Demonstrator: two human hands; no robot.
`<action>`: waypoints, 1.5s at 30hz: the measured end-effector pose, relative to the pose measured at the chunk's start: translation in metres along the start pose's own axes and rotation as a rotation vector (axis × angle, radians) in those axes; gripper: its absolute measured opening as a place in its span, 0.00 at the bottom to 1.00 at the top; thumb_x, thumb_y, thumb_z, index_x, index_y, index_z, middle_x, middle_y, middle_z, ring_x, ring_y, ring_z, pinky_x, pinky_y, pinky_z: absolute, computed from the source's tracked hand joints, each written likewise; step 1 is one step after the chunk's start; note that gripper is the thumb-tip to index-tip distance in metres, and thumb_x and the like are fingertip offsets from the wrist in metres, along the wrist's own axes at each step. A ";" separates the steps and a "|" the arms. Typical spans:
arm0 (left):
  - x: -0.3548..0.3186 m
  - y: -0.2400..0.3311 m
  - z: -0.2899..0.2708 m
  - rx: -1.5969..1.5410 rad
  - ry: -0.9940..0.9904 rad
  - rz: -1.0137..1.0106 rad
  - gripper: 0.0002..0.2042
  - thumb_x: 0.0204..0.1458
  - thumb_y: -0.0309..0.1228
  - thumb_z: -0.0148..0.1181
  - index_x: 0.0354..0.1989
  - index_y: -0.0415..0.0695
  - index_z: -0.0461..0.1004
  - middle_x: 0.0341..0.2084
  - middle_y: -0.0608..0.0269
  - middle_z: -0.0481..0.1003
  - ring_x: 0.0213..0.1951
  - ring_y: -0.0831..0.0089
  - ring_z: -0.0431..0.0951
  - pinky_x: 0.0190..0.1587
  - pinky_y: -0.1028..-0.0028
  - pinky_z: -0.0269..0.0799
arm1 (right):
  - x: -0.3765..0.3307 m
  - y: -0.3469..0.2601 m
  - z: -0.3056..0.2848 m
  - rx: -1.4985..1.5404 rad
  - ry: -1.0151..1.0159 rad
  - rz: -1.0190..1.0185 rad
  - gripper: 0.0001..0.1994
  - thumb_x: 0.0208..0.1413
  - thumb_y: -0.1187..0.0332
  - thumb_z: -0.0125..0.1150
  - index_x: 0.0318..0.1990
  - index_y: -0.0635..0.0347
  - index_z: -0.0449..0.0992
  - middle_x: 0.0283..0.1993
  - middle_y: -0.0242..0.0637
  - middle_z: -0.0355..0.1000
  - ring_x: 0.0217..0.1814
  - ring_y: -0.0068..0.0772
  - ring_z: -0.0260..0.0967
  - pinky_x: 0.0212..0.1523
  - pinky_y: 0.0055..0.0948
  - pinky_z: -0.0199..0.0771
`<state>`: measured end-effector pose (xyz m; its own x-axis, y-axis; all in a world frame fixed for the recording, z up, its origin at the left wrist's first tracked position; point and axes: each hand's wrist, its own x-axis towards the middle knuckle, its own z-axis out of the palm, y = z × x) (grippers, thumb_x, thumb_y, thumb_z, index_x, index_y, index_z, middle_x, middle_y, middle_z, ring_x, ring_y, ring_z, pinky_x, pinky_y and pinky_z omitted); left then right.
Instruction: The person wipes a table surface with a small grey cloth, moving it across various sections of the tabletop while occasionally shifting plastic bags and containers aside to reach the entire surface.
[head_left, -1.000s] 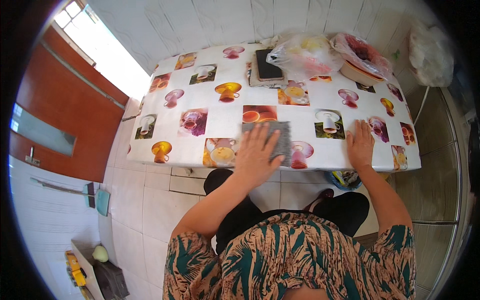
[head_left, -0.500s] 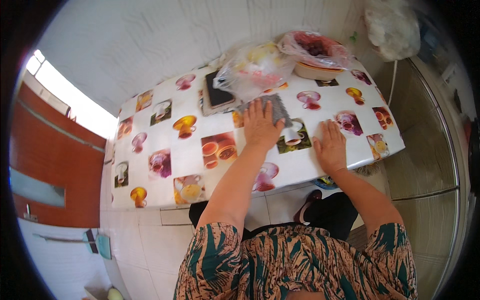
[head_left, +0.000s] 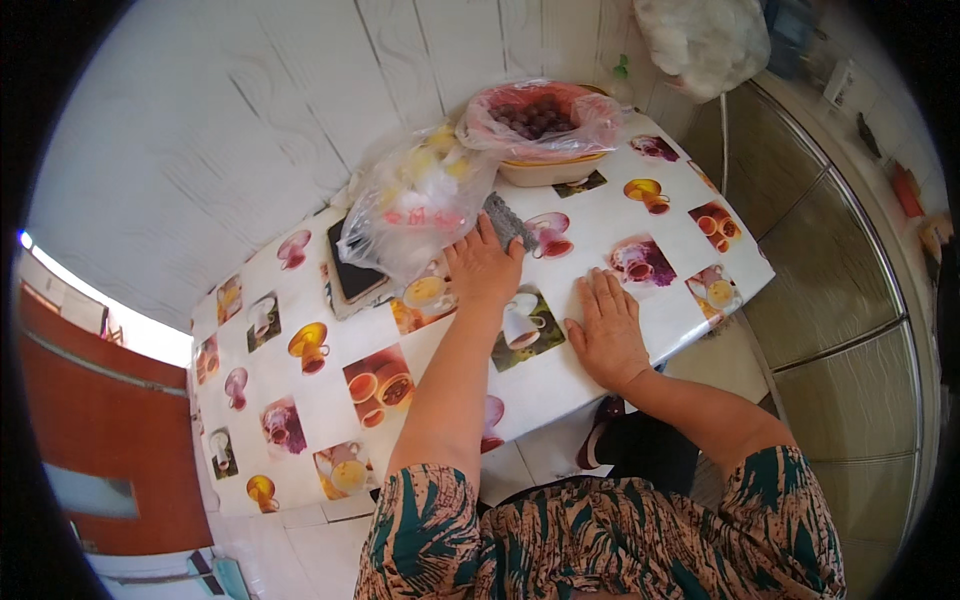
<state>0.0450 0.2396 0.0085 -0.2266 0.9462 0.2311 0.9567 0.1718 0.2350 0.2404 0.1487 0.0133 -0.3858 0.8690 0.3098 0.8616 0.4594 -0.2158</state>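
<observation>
Tablecloth (head_left: pixel 330 390) — left hand (head_left: pixel 484 268) flat on grey cloth (head_left: pixel 506 222).

A grey cloth (head_left: pixel 505 219) lies on the white tablecloth (head_left: pixel 330 390) patterned with coloured cups.

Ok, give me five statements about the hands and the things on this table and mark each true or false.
1. The left hand lies on a grey cloth. True.
2. The right hand grips the clear plastic bag. False: it lies flat, palm down, on the patterned tablecloth, holding nothing.
3. A clear plastic bag with yellow things inside sits just beyond the left hand. True.
4. The bowl at the far end stands uncovered. False: plastic wrap covers its dark round contents.
5. The dark flat tablet-like thing lies to the right of the right hand. False: it lies to the left of the left hand, partly under the bag.
</observation>
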 end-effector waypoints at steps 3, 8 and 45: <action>0.014 0.000 0.009 -0.015 0.057 0.000 0.36 0.56 0.54 0.44 0.67 0.41 0.57 0.68 0.47 0.52 0.69 0.51 0.48 0.68 0.53 0.40 | 0.001 -0.004 -0.001 0.002 -0.007 0.004 0.30 0.59 0.58 0.51 0.63 0.71 0.59 0.68 0.58 0.52 0.72 0.56 0.45 0.68 0.49 0.45; 0.007 0.008 -0.004 -0.038 -0.049 0.027 0.34 0.56 0.54 0.44 0.68 0.48 0.57 0.68 0.49 0.52 0.69 0.51 0.49 0.69 0.52 0.39 | 0.000 -0.001 0.000 -0.021 0.014 0.003 0.30 0.59 0.58 0.51 0.63 0.71 0.60 0.68 0.57 0.52 0.72 0.56 0.45 0.68 0.49 0.45; -0.060 -0.297 -0.079 0.083 0.132 -0.214 0.32 0.56 0.53 0.44 0.68 0.50 0.58 0.67 0.49 0.54 0.70 0.55 0.48 0.70 0.56 0.38 | 0.001 0.005 0.009 -0.091 -0.044 -0.050 0.28 0.59 0.65 0.50 0.66 0.64 0.57 0.69 0.54 0.53 0.72 0.56 0.46 0.68 0.51 0.44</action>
<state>-0.2400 0.1104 -0.0002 -0.4423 0.8427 0.3069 0.8948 0.3916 0.2144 0.2413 0.1538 0.0044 -0.4412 0.8536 0.2770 0.8665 0.4855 -0.1158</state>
